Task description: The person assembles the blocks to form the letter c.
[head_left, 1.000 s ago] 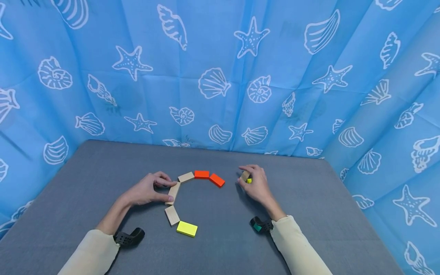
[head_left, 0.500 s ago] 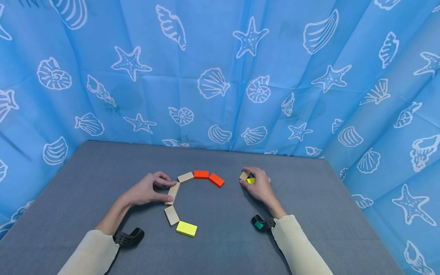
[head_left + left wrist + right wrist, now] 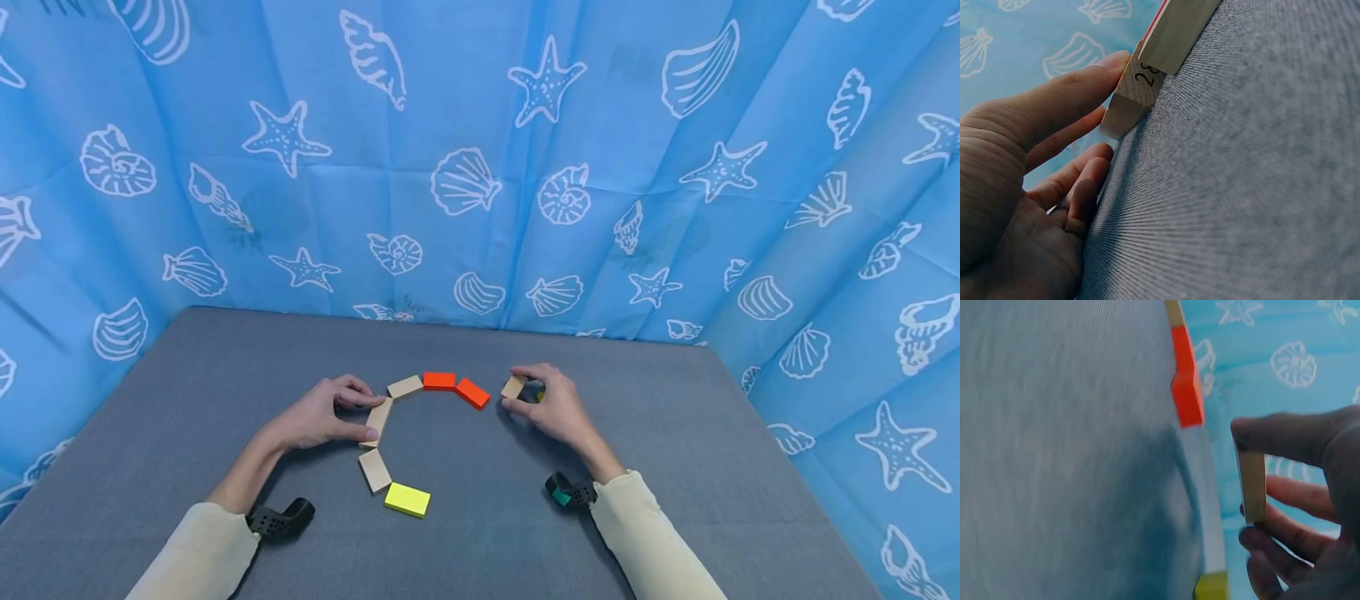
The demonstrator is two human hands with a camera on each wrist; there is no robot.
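With thumb and index finger my left hand (image 3: 330, 412) pinches the ends of a plain wooden block (image 3: 379, 419); in the left wrist view that block (image 3: 1138, 87) has a dark number printed on it. It is part of a curved row on the table: another plain block (image 3: 406, 386) and two orange blocks (image 3: 439, 381) at the far side, a plain block (image 3: 375, 471) and a yellow block (image 3: 407, 500) at the near side. My right hand (image 3: 555, 408) pinches a plain wooden block (image 3: 513, 387), held above the table in the right wrist view, just right of the orange end.
A second yellow block (image 3: 1212, 585) rests on the table, mostly hidden by my right hand in the head view. The grey cloth-covered table (image 3: 675, 467) ends at a blue curtain (image 3: 480, 250) with white shells.
My right hand has moved left with the plain wooden block, away from the yellow block beside it and nearer the orange end. The left hand stays put on its block.
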